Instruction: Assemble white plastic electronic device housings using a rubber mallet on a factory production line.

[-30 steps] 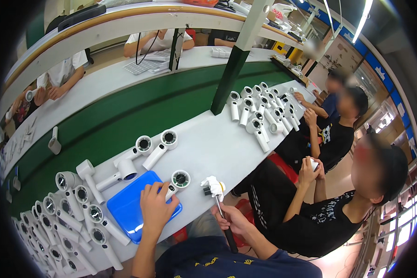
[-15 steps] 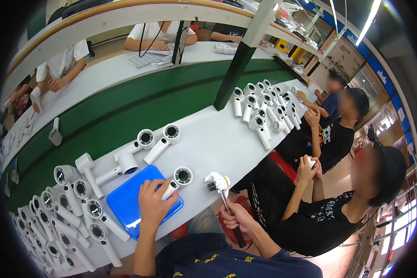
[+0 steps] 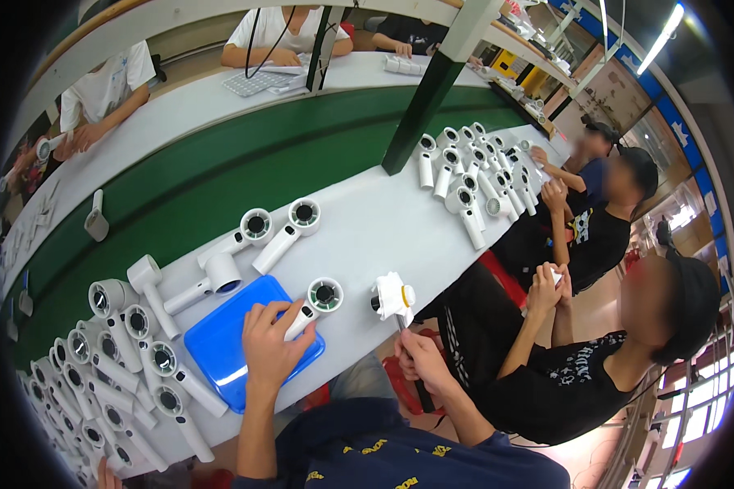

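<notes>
Here's the one to watch: a white plastic handheld fan with a ring-shaped head and black centre, held over the near counter, its head just past the edge of a flat blue plastic tray. The left hand has its fingers clamped around the handle. Across from it, the right hand has its fingers wrapped on a slim metal-shafted tool with a dark grip, and up at the shaft's end sits a white, finned piece with a yellow ring. How firmly that piece sits, I can't tell; if it's loose, a tilt could drop it near the counter's edge. Swing the fan wide, and it could knock the two white fans lying beyond. Leftward, white fans crowd together; rightward, a black-shirted co-worker sits close, so a stray elbow could jolt that tool.
</notes>
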The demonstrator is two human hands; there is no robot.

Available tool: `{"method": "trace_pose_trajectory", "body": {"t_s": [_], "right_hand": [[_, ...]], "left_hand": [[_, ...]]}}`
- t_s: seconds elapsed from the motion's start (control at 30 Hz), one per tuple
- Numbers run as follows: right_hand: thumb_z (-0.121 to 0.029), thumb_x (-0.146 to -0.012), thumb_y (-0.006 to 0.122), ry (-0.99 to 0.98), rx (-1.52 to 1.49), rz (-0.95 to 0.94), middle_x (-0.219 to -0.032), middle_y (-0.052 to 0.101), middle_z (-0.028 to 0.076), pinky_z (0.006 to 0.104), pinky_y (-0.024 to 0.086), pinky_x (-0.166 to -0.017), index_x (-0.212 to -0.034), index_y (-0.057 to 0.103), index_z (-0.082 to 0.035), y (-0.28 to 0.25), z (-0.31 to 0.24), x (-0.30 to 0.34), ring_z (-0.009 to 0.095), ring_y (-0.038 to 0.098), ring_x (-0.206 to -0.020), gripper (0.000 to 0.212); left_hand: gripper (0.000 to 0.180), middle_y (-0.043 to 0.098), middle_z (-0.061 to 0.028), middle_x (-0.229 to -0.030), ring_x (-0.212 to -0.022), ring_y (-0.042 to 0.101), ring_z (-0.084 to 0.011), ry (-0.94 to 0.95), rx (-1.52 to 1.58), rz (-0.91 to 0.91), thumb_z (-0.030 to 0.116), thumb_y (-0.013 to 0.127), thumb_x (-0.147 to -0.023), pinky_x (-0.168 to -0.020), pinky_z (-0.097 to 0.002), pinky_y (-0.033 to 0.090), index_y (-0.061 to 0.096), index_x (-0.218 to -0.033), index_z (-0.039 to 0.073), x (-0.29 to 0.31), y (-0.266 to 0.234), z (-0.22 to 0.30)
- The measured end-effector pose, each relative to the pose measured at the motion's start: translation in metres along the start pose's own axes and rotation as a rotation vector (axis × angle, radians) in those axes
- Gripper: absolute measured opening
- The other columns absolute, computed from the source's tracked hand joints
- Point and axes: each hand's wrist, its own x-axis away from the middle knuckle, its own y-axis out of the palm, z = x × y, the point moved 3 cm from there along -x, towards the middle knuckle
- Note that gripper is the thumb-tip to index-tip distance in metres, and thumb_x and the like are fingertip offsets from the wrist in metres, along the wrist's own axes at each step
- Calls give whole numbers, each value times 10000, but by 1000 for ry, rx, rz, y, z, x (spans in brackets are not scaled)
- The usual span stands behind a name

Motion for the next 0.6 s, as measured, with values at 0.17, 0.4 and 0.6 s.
{"method": "trace_pose_trajectory", "body": {"t_s": [0.17, 0.4, 0.6], "right_hand": [[-411, -1097, 433, -36, 152, 70, -572, 366, -60, 221, 232, -415, -885, 568, -62, 7, -9, -10, 45, 305, -447, 431], [-355, -1117, 343, -207, 257, -7, -552, 350, -53, 221, 240, -419, -1052, 622, -4, 27, -54, -6, 44, 266, -445, 453], [-337, -1112, 375, -319, 705, -35, -558, 424, -17, 253, 302, -432, -945, 623, -19, 41, -75, -26, 71, 351, -434, 437]], "left_hand": [[352, 674, -29, -932, -840, 584, -245, 35, 15, 32, 182, 826, -695, -737, -373, 452, 771, -1034, 102, 1, 4, -9], [327, 664, -23, -965, -871, 582, -246, -22, 57, 6, 230, 813, -733, -770, -378, 464, 756, -1028, 102, 6, 11, -21], [327, 635, -15, -874, -815, 568, -222, -11, 66, 36, 208, 827, -715, -728, -350, 458, 771, -1023, 113, 11, 4, -25]]}}
